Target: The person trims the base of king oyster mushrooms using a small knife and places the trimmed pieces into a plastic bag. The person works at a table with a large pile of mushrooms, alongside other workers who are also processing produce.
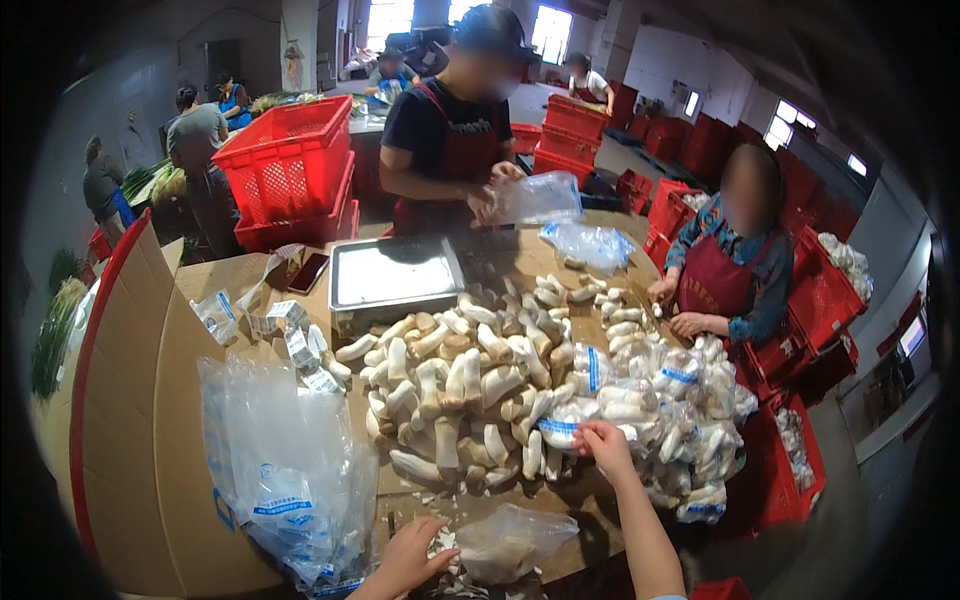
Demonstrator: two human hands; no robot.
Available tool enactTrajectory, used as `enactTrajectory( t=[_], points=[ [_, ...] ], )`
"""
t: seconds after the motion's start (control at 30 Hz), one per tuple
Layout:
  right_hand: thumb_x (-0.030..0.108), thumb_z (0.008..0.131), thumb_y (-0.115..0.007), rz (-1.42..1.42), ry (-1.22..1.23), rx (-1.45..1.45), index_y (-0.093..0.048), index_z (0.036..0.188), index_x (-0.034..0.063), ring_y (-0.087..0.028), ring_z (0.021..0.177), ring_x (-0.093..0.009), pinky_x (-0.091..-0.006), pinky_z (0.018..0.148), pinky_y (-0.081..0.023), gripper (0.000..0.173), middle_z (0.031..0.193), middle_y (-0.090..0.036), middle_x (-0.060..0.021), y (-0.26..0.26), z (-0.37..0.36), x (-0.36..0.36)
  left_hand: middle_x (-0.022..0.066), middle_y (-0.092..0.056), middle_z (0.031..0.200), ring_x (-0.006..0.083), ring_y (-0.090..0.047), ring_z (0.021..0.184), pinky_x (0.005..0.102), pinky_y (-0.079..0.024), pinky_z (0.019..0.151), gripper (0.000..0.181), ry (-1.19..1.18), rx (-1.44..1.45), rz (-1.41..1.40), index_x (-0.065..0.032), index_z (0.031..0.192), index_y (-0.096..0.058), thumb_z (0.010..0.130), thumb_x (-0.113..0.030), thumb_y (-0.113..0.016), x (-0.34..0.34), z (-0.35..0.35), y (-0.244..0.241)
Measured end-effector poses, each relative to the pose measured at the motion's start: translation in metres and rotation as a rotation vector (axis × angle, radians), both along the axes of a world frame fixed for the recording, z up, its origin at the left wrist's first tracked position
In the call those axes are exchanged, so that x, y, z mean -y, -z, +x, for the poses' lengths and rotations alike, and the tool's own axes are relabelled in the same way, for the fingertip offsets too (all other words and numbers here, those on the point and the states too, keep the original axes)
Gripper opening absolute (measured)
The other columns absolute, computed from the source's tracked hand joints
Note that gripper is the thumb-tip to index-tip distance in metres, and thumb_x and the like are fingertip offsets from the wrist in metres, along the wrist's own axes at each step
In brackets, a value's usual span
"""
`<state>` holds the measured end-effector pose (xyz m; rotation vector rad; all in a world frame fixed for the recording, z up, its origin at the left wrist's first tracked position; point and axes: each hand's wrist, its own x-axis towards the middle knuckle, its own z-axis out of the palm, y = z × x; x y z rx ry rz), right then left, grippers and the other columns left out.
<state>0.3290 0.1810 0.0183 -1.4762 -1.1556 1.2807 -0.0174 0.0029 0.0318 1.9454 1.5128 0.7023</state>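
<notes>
My left hand is at the front edge of the table, thumb and fingers apart, holding nothing. Just right of it lies a clear plastic bag with pale mushrooms inside. My right hand reaches over the table, its bent fingers at a bagged mushroom pack with a blue printed band. Whether those fingers grip the pack is hard to tell. A large heap of loose king oyster mushrooms lies in front of me. Filled mushroom bags are piled on the right.
Flat plastic bags are stacked at left, near a strip of labels and a phone. A metal tray stands behind the heap. One co-worker handles a bag; another handles mushrooms. Red crates surround the table.
</notes>
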Motion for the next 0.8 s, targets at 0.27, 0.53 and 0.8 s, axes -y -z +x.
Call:
enactTrajectory(
  t=[0.27, 0.53, 0.8],
  points=[
    [0.009, 0.082, -0.064, -0.222, -0.258, -0.035, -0.04, 0.128, 0.0049, -0.053, 0.106, -0.018, -0.0324, 0.088, -0.045, 0.052, 0.121, -0.051, -0.0071, 0.068, -0.016, 0.215, 0.0211, -0.043, 0.129, 0.035, -0.041, 0.12, 0.0399, -0.035, 0.1, 0.07, 0.152, 0.323, -0.423, -0.0068, 0.134, -0.034, 0.077, -0.028, -0.069, -0.008, 0.031, 0.062],
    [0.041, 0.095, -0.039, -0.327, 0.147, -0.252, -0.055, 0.11, -0.0056, -0.05, 0.101, -0.02, -0.0277, 0.088, -0.039, 0.051, 0.108, -0.057, -0.008, 0.085, -0.062, 0.213, 0.0131, -0.058, 0.088, 0.025, -0.057, 0.085, 0.036, -0.046, 0.078, 0.037, 0.034, 0.293, -0.498, -0.0039, 0.112, -0.054, 0.085, -0.028, -0.061, -0.005, 0.068, 0.031],
    [0.035, 0.094, -0.047, -0.299, 0.252, -0.313, -0.056, 0.106, -0.0013, -0.057, 0.076, -0.012, -0.0256, 0.068, -0.045, 0.039, 0.093, -0.059, -0.0081, 0.087, -0.08, 0.174, 0.006, -0.065, 0.084, 0.0126, -0.058, 0.067, 0.0251, -0.045, 0.056, 0.029, -0.184, 0.357, -0.448, -0.0039, 0.108, -0.059, 0.088, -0.025, -0.057, 0.003, 0.018, -0.005]
  ],
)
